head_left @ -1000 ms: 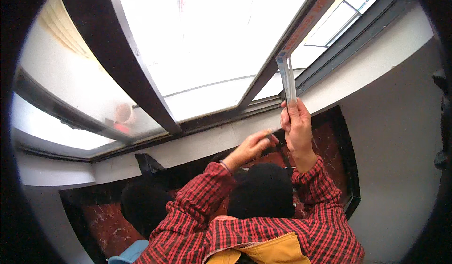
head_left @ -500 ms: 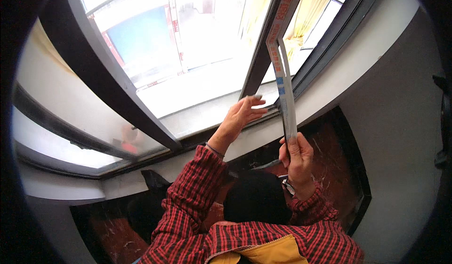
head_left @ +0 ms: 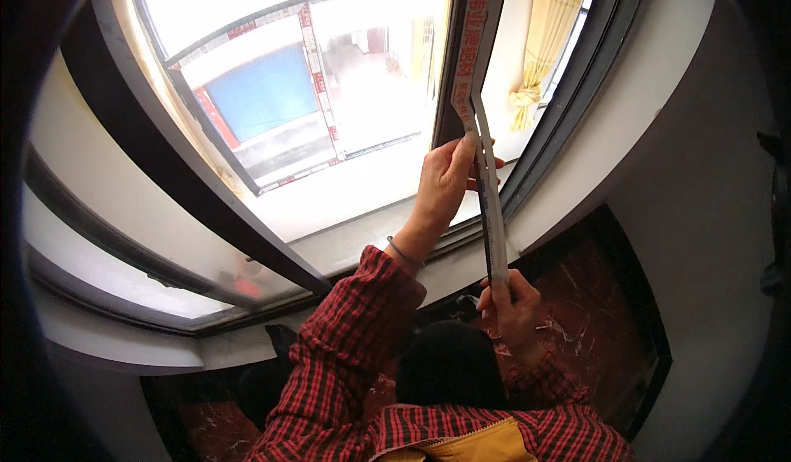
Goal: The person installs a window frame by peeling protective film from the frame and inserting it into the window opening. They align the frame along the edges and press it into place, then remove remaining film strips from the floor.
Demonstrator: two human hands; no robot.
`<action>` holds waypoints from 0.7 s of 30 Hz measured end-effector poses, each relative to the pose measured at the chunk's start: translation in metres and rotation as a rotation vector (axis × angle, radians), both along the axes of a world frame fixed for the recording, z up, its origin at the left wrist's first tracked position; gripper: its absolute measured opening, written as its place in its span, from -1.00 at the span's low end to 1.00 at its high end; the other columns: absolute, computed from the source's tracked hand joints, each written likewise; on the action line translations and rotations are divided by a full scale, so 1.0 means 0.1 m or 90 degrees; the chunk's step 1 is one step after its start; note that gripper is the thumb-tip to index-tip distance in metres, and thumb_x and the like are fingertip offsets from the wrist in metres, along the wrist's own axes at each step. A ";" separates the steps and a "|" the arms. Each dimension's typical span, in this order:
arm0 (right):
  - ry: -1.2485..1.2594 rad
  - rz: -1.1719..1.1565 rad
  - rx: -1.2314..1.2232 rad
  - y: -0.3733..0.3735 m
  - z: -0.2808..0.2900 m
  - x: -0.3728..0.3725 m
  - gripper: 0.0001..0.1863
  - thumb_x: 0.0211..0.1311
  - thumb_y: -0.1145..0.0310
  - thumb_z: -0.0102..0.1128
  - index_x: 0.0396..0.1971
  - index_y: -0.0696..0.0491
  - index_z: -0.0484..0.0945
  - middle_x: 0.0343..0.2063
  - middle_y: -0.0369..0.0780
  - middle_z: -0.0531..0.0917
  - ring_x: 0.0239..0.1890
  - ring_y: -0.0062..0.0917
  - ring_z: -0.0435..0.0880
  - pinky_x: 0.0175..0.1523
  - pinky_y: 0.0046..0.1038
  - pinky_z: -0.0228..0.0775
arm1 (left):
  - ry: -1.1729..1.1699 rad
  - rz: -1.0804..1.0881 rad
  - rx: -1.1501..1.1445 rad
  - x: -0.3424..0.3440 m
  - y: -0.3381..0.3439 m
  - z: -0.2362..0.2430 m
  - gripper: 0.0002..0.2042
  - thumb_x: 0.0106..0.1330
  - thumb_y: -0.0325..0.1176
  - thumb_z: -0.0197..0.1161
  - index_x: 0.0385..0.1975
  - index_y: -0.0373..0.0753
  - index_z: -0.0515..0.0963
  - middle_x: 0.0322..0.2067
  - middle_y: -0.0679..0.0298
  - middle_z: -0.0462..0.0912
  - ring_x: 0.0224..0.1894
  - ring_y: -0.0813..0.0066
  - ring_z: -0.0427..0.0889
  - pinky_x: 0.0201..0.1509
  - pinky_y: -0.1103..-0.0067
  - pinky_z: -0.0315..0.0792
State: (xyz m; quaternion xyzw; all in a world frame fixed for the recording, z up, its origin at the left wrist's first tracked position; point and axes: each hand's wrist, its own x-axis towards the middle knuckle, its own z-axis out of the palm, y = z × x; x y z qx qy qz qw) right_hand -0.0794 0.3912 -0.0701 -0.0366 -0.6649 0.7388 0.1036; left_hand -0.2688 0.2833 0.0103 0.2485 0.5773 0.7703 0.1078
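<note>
- Evidently largest from where I stand: the window (head_left: 272,100), dark-framed, with a blue panel visible through the glass.
- Floor (head_left: 589,297): dark red, marbled, with a black border; located below the hands.
- Dark bar (head_left: 449,124): member of the window frame, faced with printed film along its upper length.
- Curtain (head_left: 544,42): yellow, gathered, visible to the right of the bar.
- Film strip (head_left: 494,231): pale and narrow. Upper end meets the dark bar; the length below stands away from it and runs down to the right hand.
- Left hand (head_left: 445,174): partly closed. Thumb bears against the strip near the bar; fingertips protrude past its far side. I cannot tell whether it grips.
- Right hand (head_left: 517,310): closed, pinching the strip's lower end.
- Wristband (head_left: 401,253): thin, dark, fitted at the left wrist.
</note>
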 end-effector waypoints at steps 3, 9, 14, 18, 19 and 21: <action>0.065 -0.018 0.041 0.02 -0.01 0.02 -0.71 0.55 0.27 -0.01 -0.24 0.19 0.56 -0.56 -0.26 0.67 -0.56 -0.72 0.59 -0.43 -0.63 0.45 | 0.061 -0.010 0.085 0.06 0.11 0.00 -0.42 0.59 0.02 -0.19 0.10 -0.47 0.49 -0.22 -0.01 0.74 -0.29 0.33 0.76 -0.26 0.56 0.61; 0.112 -0.014 0.017 0.05 -0.02 0.01 -0.69 0.56 0.29 -0.05 -0.17 0.24 0.56 -0.47 -0.19 0.73 -0.48 -0.65 0.66 -0.32 -0.58 0.54 | 0.261 0.169 -0.146 0.22 0.10 0.09 -0.43 0.62 -0.02 -0.27 0.05 -0.47 0.51 -0.35 0.06 0.75 -0.41 0.36 0.76 -0.35 0.51 0.62; 0.061 0.021 -0.055 0.00 -0.09 -0.12 -0.68 0.57 0.30 -0.08 -0.09 0.26 0.54 -0.39 -0.14 0.74 -0.46 -0.65 0.67 -0.32 -0.58 0.53 | 0.290 0.210 -0.171 0.37 0.08 0.15 -0.46 0.63 -0.08 -0.30 0.07 -0.47 0.49 -0.38 0.07 0.74 -0.43 0.33 0.76 -0.36 0.49 0.62; 0.043 0.121 -0.050 -0.07 -0.14 -0.14 -0.69 0.57 0.30 -0.07 -0.07 0.23 0.55 -0.39 -0.14 0.73 -0.47 -0.62 0.67 -0.34 -0.58 0.51 | 0.093 0.140 -0.046 0.47 0.18 0.13 -0.51 0.64 -0.12 -0.27 0.11 -0.46 0.44 -0.42 0.08 0.73 -0.51 0.39 0.74 -0.47 0.60 0.57; 0.041 0.156 -0.056 -0.08 -0.15 -0.13 -0.69 0.57 0.29 -0.07 -0.07 0.22 0.55 -0.39 -0.15 0.73 -0.47 -0.62 0.67 -0.35 -0.58 0.50 | 0.019 0.114 -0.008 0.48 0.19 0.12 -0.52 0.64 -0.13 -0.26 0.11 -0.46 0.43 -0.43 0.08 0.73 -0.53 0.41 0.73 -0.49 0.63 0.56; 0.035 0.203 -0.060 -0.06 -0.16 -0.12 -0.69 0.57 0.29 -0.08 -0.02 0.20 0.54 -0.36 -0.15 0.72 -0.44 -0.60 0.67 -0.28 -0.57 0.50 | -0.012 0.089 0.029 0.49 0.19 0.11 -0.54 0.64 -0.12 -0.21 0.08 -0.44 0.46 -0.60 0.29 0.57 -0.70 0.62 0.48 -0.65 0.71 0.31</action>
